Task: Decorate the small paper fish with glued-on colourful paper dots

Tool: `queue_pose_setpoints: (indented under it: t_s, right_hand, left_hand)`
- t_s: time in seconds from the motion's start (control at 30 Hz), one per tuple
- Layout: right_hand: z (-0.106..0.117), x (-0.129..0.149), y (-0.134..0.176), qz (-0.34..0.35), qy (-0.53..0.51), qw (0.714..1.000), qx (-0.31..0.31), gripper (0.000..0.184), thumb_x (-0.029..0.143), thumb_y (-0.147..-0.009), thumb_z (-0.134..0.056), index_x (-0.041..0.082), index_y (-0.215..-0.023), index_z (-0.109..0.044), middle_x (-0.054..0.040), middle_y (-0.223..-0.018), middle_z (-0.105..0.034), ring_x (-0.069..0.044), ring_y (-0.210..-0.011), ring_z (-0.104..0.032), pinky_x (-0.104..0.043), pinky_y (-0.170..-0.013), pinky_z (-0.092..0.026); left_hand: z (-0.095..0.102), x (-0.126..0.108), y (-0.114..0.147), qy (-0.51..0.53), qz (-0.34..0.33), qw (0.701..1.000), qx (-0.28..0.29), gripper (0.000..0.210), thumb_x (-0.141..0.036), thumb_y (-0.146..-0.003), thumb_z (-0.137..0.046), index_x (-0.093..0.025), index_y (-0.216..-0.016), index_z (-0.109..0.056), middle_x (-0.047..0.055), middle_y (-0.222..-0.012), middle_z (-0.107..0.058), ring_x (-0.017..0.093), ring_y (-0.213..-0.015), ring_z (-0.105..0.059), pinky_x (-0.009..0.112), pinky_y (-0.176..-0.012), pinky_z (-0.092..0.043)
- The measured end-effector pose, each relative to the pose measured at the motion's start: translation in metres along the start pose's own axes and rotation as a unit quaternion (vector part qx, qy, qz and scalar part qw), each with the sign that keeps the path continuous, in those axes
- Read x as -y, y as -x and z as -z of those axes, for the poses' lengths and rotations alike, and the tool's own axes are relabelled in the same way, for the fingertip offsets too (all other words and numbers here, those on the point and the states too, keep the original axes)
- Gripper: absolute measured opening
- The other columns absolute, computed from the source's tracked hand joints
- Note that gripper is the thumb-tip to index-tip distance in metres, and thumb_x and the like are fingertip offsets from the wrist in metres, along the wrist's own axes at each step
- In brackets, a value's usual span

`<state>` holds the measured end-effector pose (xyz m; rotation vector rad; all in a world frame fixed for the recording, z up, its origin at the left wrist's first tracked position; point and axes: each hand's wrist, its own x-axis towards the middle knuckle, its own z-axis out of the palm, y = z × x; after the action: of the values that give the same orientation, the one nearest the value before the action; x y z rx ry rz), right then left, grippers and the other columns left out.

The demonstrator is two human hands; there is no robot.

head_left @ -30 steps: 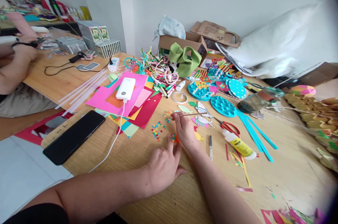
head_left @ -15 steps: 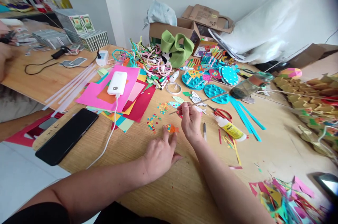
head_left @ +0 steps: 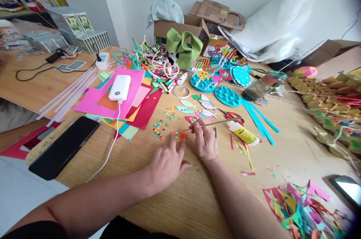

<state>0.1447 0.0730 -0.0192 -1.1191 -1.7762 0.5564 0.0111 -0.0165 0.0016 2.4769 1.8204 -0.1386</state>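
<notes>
Pale walls (head_left: 132, 9) stand behind a wooden counter (head_left: 160, 209), which is crowded with craft materials. Near the middle of it lies a small orange paper fish (head_left: 182, 135), flat, with its tail toward the right. Its front part carries dots of several colours, while the tail is plain orange.

Of the two hands, the left hand (head_left: 166, 164) is spread, palm down, with its index fingertip at the front edge of the fish and the thumb held apart. The right hand (head_left: 205, 142) pinches a thin stick (head_left: 222, 122), whose tip points to the fish; whether it touches, I cannot tell.

Loose paper dots (head_left: 159, 130) are scattered just beside, to the left. Beyond the hands lie other paper fish, among them a light blue spotted fish (head_left: 185, 109). To the right are a glue bottle (head_left: 244, 133), red-handled scissors (head_left: 234, 115) and blue strips (head_left: 258, 122). On the left side, a white power bank (head_left: 120, 88) rests on pink paper (head_left: 134, 81), and a black phone (head_left: 63, 148) lies near the edge. Against the wall stand a cardboard box (head_left: 162, 28) and a big white bag (head_left: 282, 24).
</notes>
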Motion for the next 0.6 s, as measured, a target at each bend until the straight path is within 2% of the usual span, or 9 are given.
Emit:
queue_pose_setpoints:
  t_s: [0.33,0.6]
  right_hand:
    - [0.0014,0.0,0.0,0.04,-0.021,0.998,0.035,0.036,0.032,-0.098,-0.033,0.023,-0.069,-0.053,-0.0052,-0.071,-0.058,-0.018,-0.068,-0.055,-0.033,-0.066,-0.042]
    - [0.0007,-0.0001,-0.0003,0.012,-0.028,0.999,0.031,0.035,0.028,-0.095,-0.033,0.024,-0.066,-0.052,-0.0038,-0.067,-0.056,-0.017,-0.065,-0.055,-0.031,-0.063,-0.041]
  left_hand:
    - [-0.0008,0.0007,0.0001,-0.007,-0.001,1.0,0.0,0.071,-0.06,-0.089,-0.046,-0.02,-0.147,-0.036,0.029,-0.144,-0.039,0.024,-0.076,-0.069,0.035,-0.065,-0.054]
    - [0.002,0.0003,0.0002,0.0,0.002,1.0,0.012,0.07,-0.06,-0.089,-0.046,-0.021,-0.147,-0.036,0.028,-0.145,-0.038,0.024,-0.077,-0.069,0.035,-0.066,-0.053]
